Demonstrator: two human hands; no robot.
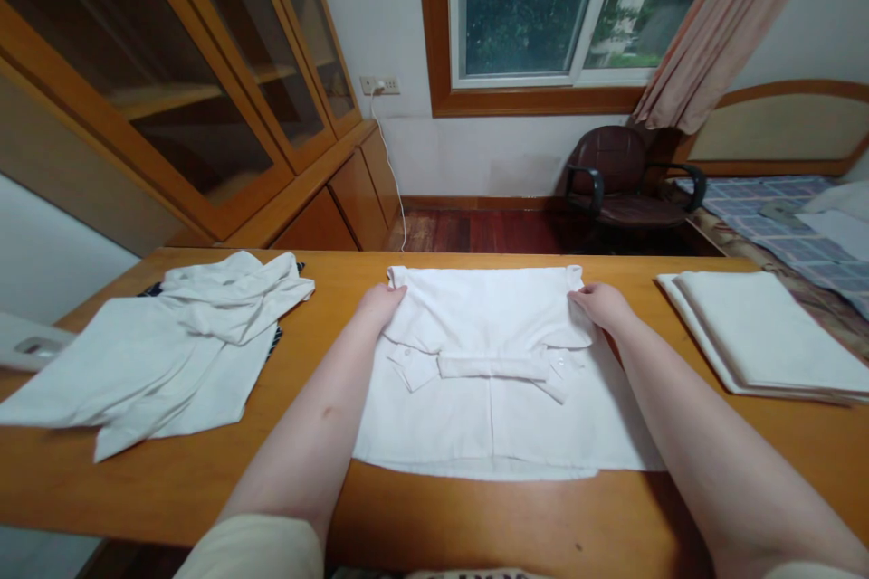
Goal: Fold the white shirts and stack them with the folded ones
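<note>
A white shirt [468, 421] lies on the wooden table in front of me, its upper part folded down toward me. The collar [492, 366] and two buttoned cuffs show across its middle. My left hand [384, 303] pinches the folded shirt at its far left edge. On the opposite side, my right hand [601, 305] pinches the far right edge, thumb and fingers closed on the cloth. Both forearms reach along the sides of the shirt, and the right one covers part of its right border.
Crumpled white cloth [196, 335] lies at the table's left, over something dark and striped. A neat stack of folded white cloth [780, 335] sits at the right. Beyond the wooden table [434, 525] stand a glass-door cabinet [224, 90], an office chair [615, 172] and a bed [794, 208].
</note>
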